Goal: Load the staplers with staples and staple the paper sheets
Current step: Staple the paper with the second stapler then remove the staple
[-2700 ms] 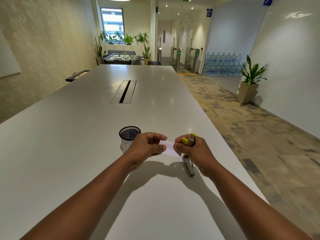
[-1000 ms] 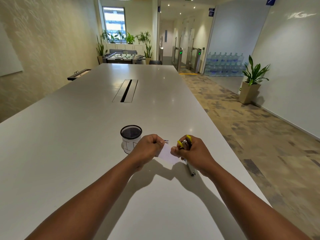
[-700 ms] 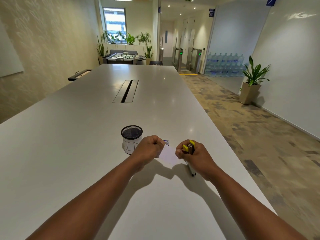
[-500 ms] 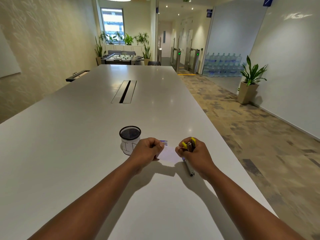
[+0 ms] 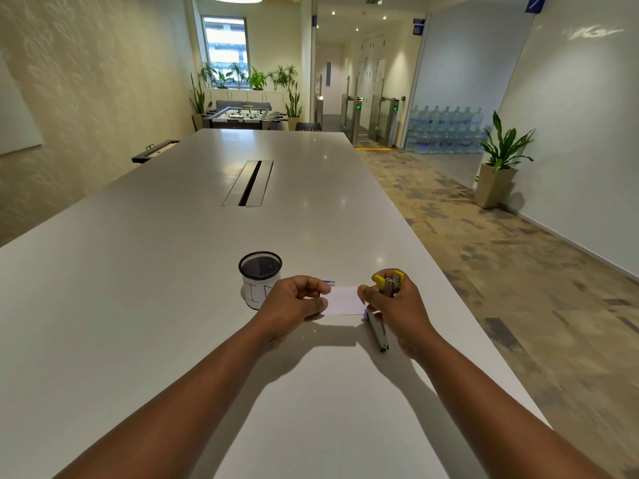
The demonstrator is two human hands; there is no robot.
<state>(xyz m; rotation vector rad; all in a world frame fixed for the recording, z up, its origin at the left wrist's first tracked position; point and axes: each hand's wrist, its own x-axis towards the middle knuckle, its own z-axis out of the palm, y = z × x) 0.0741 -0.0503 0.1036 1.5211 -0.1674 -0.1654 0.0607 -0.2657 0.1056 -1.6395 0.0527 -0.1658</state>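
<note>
Left of paper (image 5: 342, 300): mesh cup (image 5: 260, 275); behind, small blue item (image 5: 329, 282).

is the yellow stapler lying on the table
No, the right hand grips the yellow stapler above the white table.

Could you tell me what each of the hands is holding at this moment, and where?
The left hand pinches the paper sheet at its left end; the right hand pinches its right end while gripping the yellow stapler.
</note>
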